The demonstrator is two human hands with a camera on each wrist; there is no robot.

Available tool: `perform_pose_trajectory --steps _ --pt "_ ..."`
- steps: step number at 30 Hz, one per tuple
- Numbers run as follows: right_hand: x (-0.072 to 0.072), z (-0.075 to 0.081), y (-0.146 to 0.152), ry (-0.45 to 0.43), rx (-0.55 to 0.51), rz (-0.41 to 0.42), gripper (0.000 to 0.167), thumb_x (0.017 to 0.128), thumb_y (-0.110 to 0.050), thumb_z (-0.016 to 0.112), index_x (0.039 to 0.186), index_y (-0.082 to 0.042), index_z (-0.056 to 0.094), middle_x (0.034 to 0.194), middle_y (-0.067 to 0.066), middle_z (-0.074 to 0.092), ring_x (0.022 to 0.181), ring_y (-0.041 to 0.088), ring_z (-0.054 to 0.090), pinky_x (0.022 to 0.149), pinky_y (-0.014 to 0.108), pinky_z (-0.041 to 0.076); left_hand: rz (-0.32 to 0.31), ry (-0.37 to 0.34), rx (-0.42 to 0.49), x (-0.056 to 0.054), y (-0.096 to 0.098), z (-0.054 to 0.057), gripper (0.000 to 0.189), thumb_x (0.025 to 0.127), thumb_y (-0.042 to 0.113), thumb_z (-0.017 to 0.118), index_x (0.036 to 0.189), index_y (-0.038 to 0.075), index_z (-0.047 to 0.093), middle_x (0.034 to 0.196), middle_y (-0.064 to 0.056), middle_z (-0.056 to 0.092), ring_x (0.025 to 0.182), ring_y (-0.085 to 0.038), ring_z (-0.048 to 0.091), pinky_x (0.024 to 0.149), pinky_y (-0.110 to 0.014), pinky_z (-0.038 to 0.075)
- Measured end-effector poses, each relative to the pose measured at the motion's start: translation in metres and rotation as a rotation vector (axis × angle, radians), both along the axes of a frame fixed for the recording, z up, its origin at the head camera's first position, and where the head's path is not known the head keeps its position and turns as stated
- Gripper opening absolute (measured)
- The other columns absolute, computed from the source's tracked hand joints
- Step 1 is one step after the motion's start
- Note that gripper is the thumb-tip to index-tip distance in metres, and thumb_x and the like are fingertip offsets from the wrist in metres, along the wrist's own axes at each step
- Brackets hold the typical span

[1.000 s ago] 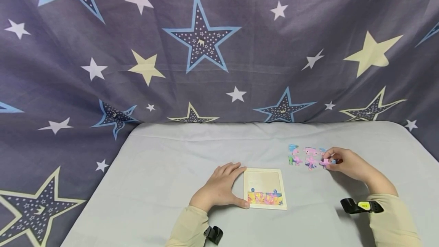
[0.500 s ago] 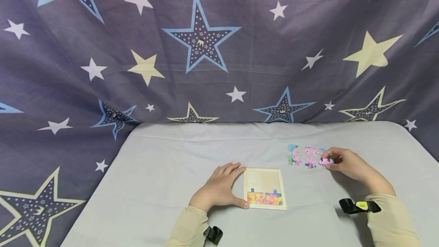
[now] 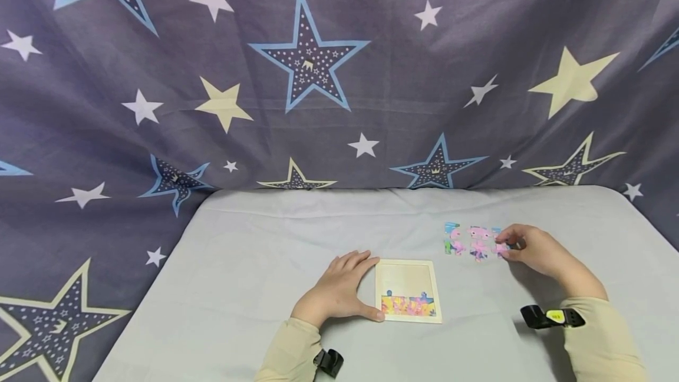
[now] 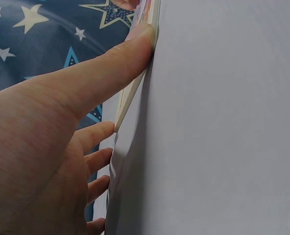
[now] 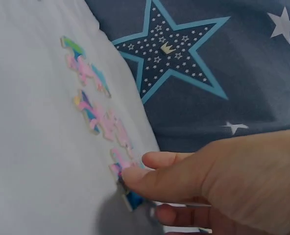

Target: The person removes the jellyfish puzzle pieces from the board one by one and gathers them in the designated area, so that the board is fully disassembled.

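My left hand [image 3: 338, 289] rests at the left side of a square cream puzzle tray [image 3: 437, 290], fingers spread. In the left wrist view its thumb [image 4: 130, 51] presses on the tray's edge and the forefinger touches a corner. A joined strip of yellow and pink puzzle pieces [image 3: 408, 306] lines the tray's near part. Over to the right, my right hand [image 3: 541, 255] pinches a pink and blue puzzle piece [image 5: 133, 199] between thumb and forefinger, low at the cloth; the fingers partly hide it.
Beside that piece lie more pink and blue puzzle pieces, a middle pair [image 3: 480, 243] and a left pair [image 3: 454, 239], on the grey-white cloth [image 3: 254, 240]. A dark star-patterned curtain [image 3: 339, 122] hangs behind the table.
The puzzle piece at my right hand has shifted slightly left, closer to the pieces beside it, and the right hand moved with it. My left hand stays at the tray.
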State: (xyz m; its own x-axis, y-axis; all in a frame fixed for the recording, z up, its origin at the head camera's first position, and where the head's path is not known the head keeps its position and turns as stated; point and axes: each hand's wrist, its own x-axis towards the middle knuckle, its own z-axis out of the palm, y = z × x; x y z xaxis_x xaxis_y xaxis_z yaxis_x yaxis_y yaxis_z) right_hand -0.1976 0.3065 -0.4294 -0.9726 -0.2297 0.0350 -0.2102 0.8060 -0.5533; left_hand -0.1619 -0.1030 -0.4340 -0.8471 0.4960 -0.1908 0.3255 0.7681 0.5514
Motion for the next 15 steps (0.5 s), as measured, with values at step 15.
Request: perform_pose_trajectory --steps 15 --pt "0.006 0.02 -0.061 -0.007 -0.112 0.12 0.02 0.092 -0.003 0.076 0.109 0.004 0.069 0.087 0.001 0.067 0.071 0.011 0.054 0.06 0.024 0.046 -0.002 0.016 -0.03 0.0 0.0 -0.003 0.107 0.072 0.051 0.092 0.16 0.019 0.041 0.169 -0.007 0.033 0.158 -0.033 0.023 0.132 -0.053 0.015"
